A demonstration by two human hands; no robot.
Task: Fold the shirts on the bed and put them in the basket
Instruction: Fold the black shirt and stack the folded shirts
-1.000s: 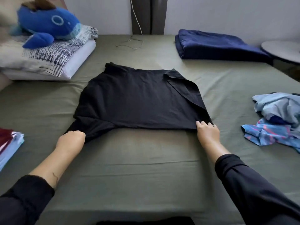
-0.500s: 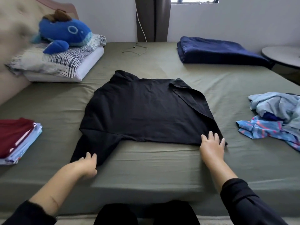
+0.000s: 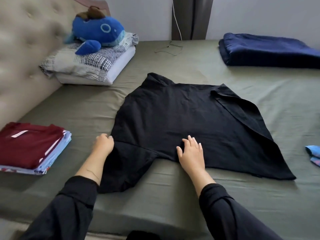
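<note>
Black shirt (image 3: 190,129) lies spread on the green bed (image 3: 173,196), right in front of the person, with both hands at its near edge. The left hand (image 3: 103,144) sits at the shirt's left side where the sleeve begins, fingers curled at the cloth edge; whether it actually grips the fabric cannot be told. The right hand (image 3: 190,153) rests flat on the lower hem with fingers straight and spread.

The shirt is plain and dark, its right side already turned over in a diagonal flap, and its left sleeve trails toward the bed's near edge.

To the left lies a stack of folded clothes (image 3: 31,146) with a maroon one on top. Farther back a blue plush whale (image 3: 98,30) sits on pillows (image 3: 90,66). A folded navy blanket (image 3: 266,49) lies at the far right, and a bit of blue patterned cloth (image 3: 313,153) shows at the right edge.
</note>
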